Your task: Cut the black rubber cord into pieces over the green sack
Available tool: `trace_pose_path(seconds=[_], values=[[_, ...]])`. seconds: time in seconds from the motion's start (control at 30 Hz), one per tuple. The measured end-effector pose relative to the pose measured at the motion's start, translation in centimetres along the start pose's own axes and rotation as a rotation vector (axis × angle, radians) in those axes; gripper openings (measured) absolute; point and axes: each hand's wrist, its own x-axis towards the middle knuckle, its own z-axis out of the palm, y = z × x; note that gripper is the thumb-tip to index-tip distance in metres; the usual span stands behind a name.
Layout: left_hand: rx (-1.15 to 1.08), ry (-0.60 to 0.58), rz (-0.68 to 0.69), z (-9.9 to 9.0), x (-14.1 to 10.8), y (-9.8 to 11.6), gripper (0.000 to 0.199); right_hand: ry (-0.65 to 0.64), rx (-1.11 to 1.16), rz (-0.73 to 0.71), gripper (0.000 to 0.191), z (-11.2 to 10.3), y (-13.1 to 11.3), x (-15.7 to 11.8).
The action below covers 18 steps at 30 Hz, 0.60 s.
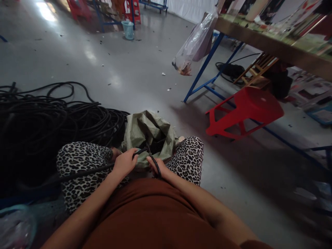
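Note:
My left hand (pixel 125 162) is closed round a black hose (pixel 88 171), which runs in from the left across my thigh. The hose's end points toward the blades of dark scissors (pixel 155 164). My right hand (pixel 159 167) grips the scissors by their handles, close to my left hand. Both hands are over the near rim of an open grey-green sack (pixel 138 126) between my knees. Dark material shows inside the sack, its details hard to make out.
A big heap of black hose (pixel 64 121) lies on the left. To the right are a red stool (pixel 249 107) and a blue-legged table (pixel 272 43) with a plastic bag (pixel 193 45) hanging from it. A light-blue tub (pixel 32 224) is at the lower left.

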Motion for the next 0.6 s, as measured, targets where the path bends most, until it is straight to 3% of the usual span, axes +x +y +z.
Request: trace_pose_path(seconds=[0.13, 0.6], values=[[-0.059, -0.012, 0.024, 0.6, 0.2, 0.0, 0.030, 0.075, -0.068, -0.034, 0.047, -0.1, -0.3, -0.1], [-0.095, -0.001, -0.028, 1.4, 0.6, -0.4, 0.032, 0.087, -0.101, 0.013, 0.048, -0.1, -0.5, -0.2]])
